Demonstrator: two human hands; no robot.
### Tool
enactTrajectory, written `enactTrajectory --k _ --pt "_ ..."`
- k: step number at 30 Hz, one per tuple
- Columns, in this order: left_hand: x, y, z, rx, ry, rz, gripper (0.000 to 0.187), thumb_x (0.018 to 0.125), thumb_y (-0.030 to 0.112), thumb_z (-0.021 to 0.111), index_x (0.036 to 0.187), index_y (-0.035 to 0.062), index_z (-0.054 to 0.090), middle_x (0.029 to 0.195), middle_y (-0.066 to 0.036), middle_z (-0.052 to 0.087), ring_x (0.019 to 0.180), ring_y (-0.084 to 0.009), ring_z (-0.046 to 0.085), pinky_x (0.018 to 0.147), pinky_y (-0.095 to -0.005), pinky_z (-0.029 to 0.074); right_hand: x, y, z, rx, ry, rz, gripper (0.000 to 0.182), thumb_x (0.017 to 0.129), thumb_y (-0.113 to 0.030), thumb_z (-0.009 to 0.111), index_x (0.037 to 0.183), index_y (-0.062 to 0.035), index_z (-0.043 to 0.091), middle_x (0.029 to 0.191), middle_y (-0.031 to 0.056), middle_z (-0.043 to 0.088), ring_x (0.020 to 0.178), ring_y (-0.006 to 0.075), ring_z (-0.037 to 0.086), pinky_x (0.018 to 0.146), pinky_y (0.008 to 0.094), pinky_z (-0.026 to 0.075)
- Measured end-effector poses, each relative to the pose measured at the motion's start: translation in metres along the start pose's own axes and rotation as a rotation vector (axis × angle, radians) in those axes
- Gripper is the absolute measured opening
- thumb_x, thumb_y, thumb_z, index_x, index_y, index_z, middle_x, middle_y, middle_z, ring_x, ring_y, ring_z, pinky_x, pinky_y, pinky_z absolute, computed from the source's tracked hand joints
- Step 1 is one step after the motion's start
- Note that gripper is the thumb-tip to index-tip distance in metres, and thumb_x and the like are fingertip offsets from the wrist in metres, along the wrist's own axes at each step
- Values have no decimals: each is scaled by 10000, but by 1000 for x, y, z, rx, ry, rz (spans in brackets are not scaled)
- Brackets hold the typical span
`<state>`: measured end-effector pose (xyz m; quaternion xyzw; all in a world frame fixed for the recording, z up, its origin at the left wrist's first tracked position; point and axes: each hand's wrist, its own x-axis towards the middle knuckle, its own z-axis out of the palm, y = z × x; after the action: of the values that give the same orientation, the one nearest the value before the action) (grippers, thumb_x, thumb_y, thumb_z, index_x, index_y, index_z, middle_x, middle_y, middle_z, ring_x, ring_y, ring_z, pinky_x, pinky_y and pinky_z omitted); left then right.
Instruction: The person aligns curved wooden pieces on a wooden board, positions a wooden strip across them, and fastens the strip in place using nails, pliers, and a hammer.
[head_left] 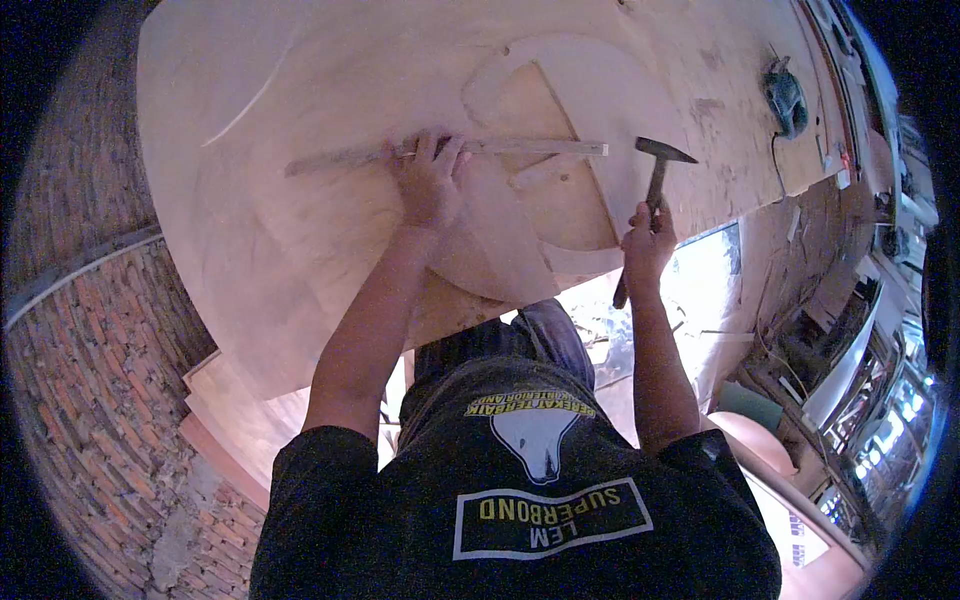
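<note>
My left hand (428, 185) lies over a long narrow wooden strip (540, 147), its fingers curled around it. The strip runs across a pale curved wooden piece (490, 235) on the plywood-topped table. Part of the strip is hidden under that hand. My right hand (648, 245) is closed around the handle of a hammer (656, 180). The hammer's head is up, near the strip's right end but apart from it.
A green power tool (787, 100) with a cord rests at the table's (330, 60) right. A brick wall (100, 400) stands at left. Boards and scrap pieces (840, 300) are heaped at right, and a bright sheet (700, 270) shows below the table edge.
</note>
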<state>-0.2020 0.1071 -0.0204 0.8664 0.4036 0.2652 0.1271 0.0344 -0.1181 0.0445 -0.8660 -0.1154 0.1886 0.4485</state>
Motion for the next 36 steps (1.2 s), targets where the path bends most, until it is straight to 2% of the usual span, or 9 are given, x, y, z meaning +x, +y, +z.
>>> enactTrajectory --k 1,9,14,20,26,29,33,34,36 --pt "-1 -1 1 7 -3 12 248 878 275 720 1104 175 746 1168 -48 636 1160 -312 561 1132 -654 204 2 -1 -6 73 53 37 336 1025 -186 613 1314 -17 590 773 42 580 501 80 486 431 258 412" --pt "-5 -4 -2 -61 16 55 196 847 285 748 1018 195 776 1054 -37 644 1077 -285 572 1061 -585 260 46 22 -39 55 206 27 371 1019 -190 601 1335 2 573 792 91 640 483 129 573 427 284 470" --pt "0 -6 -4 -93 -37 20 175 831 271 760 992 210 796 1025 -32 645 1060 -283 573 994 -545 319 63 8 -45 155 224 34 410 1013 -180 616 1366 16 549 815 101 644 487 132 577 443 284 489" --pt "10 -7 3 -108 60 38 194 831 267 758 1013 207 788 1044 -34 648 1070 -288 569 1012 -550 325 64 7 -44 106 194 -11 390 1015 -186 603 1345 15 556 794 112 647 487 147 600 448 299 509" --pt "13 -11 9 -8 25 58 317 835 289 763 1137 195 744 1116 -49 643 1121 -300 564 1092 -566 262 121 29 -56 190 185 57 412 998 -195 642 1343 16 564 783 107 658 502 162 616 453 300 524" --pt "1 -8 -4 -62 47 28 476 841 361 774 1265 167 683 1258 -86 625 1257 -321 523 1150 -587 181 160 43 -70 119 132 83 413 995 -204 648 1338 14 574 774 108 667 508 169 621 464 304 533" --pt "-38 -27 -23 67 102 -60 737 834 471 776 1440 127 537 1466 -139 505 1422 -324 391 1182 -622 79 186 56 -80 33 89 86 379 983 -247 661 1284 -20 626 756 77 641 504 153 584 478 314 494" --pt "-47 -35 -30 55 82 -99 792 828 499 774 1471 124 503 1497 -149 475 1446 -328 360 1186 -631 52 192 51 -81 -468 160 5 392 956 -284 693 1258 -35 663 889 117 693 689 222 669 623 378 554" --pt "-66 -40 -40 36 23 -179 881 815 539 773 1517 118 448 1543 -166 427 1480 -339 310 1189 -648 7 172 34 -63 -789 347 -505 381 924 -281 728 1237 -67 687 1013 131 702 885 273 667 778 422 545"
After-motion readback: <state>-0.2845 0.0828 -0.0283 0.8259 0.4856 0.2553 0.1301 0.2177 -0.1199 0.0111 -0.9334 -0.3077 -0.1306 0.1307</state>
